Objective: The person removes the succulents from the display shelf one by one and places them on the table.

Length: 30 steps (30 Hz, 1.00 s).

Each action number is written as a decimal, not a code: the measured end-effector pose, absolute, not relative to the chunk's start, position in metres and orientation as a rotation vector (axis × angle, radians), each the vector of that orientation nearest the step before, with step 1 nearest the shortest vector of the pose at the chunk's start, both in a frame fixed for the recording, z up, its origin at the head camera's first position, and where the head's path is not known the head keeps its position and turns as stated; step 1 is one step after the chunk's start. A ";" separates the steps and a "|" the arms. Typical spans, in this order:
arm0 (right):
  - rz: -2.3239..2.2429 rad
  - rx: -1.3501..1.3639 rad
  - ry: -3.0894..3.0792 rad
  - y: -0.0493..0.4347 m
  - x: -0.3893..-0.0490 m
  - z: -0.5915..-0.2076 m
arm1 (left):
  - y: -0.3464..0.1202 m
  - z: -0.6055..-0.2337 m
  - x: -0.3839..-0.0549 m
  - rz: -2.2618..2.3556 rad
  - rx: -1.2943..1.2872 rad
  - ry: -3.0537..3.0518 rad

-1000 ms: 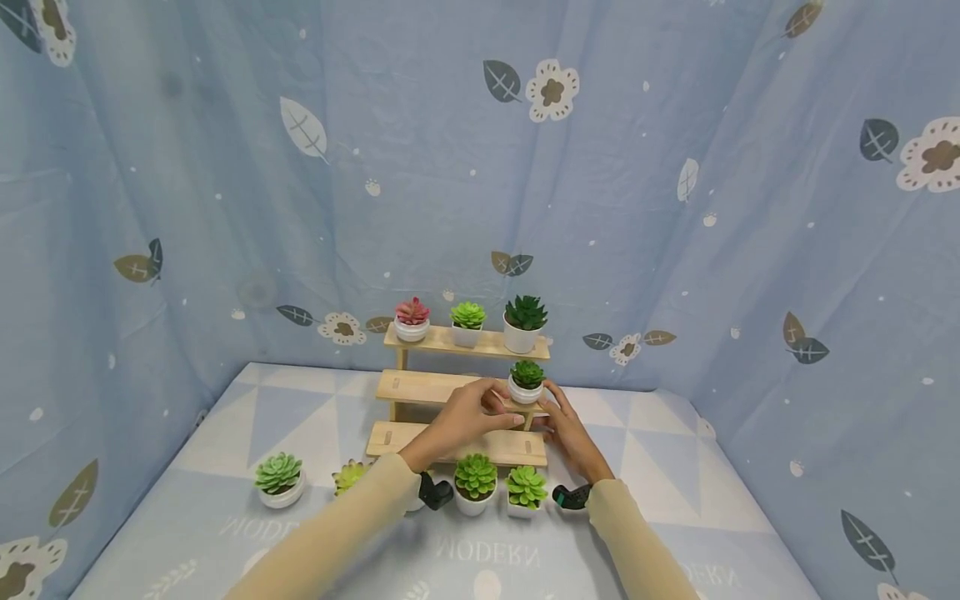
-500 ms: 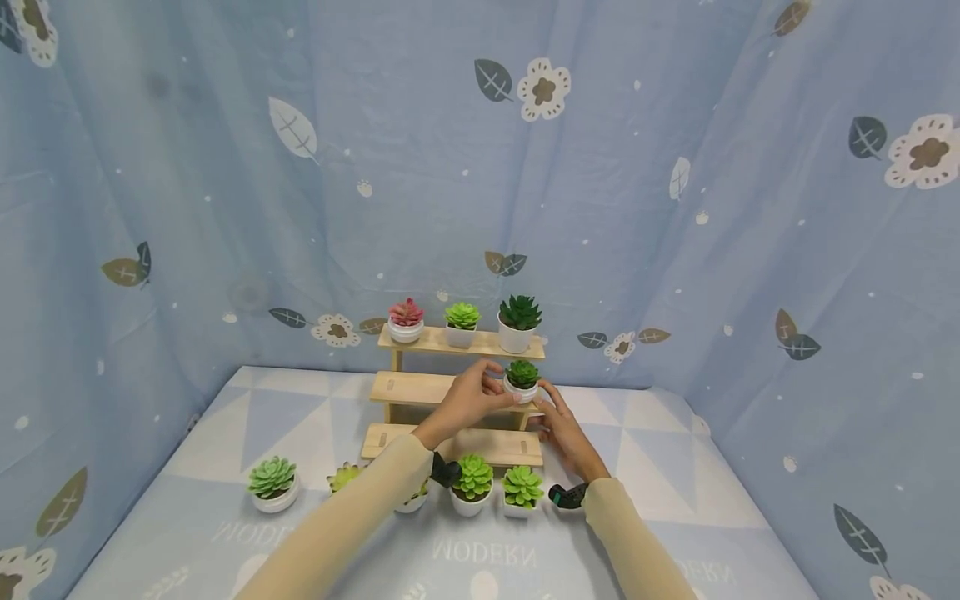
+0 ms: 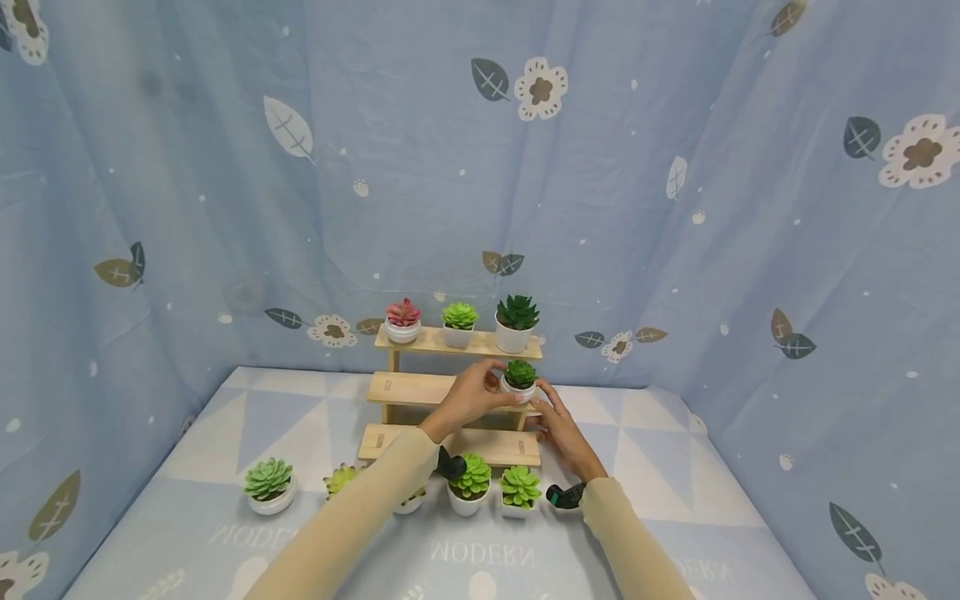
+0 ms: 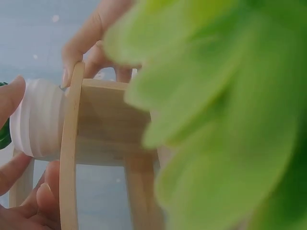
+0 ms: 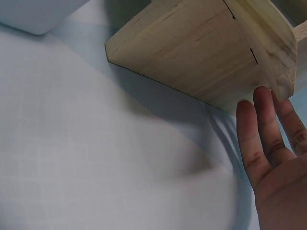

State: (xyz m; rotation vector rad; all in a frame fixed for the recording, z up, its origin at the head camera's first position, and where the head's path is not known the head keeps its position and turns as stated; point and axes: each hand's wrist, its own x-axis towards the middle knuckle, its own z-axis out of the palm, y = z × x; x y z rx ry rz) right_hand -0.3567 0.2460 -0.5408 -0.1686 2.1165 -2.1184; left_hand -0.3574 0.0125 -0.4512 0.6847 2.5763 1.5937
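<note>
My left hand (image 3: 468, 398) pinches a small white ribbed pot (image 4: 41, 117) with a dark green succulent (image 3: 520, 372) between thumb and fingers. The pot stands upright at the right end of the middle step of a wooden three-step plant stand (image 3: 412, 387). At that same end my right hand (image 3: 562, 425) holds the step's edge, one fingertip on top beside the pot and other fingers (image 5: 268, 124) below the board. On the top step stand a red succulent (image 3: 402, 321), a light green succulent (image 3: 459, 325) and a larger dark green succulent (image 3: 514, 323).
In front of the stand, several potted succulents sit on the patterned tablecloth, among them a pale green one (image 3: 270, 485) at left and two light green ones, a round-potted succulent (image 3: 468, 483) and a square-potted succulent (image 3: 517, 492). A blue curtain (image 3: 420, 167) hangs behind.
The head view has shifted slightly, so everything sits a little further left. My left hand's fingers have closed in around the pot's side; my right hand stays at the step's end.
</note>
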 end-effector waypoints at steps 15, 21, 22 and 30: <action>-2.132 -0.140 2.117 0.243 -0.352 -0.540 | 0.016 -0.451 -0.356 1.600 0.641 2.544; -2.134 -0.144 2.125 0.242 -0.352 -0.539 | 0.014 -0.452 -0.357 1.676 0.633 2.446; -2.134 -0.144 2.127 0.242 -0.351 -0.538 | 0.014 -0.452 -0.358 1.686 0.629 2.432; -2.133 -0.155 2.137 0.242 -0.351 -0.537 | 0.014 -0.450 -0.360 1.679 0.643 2.413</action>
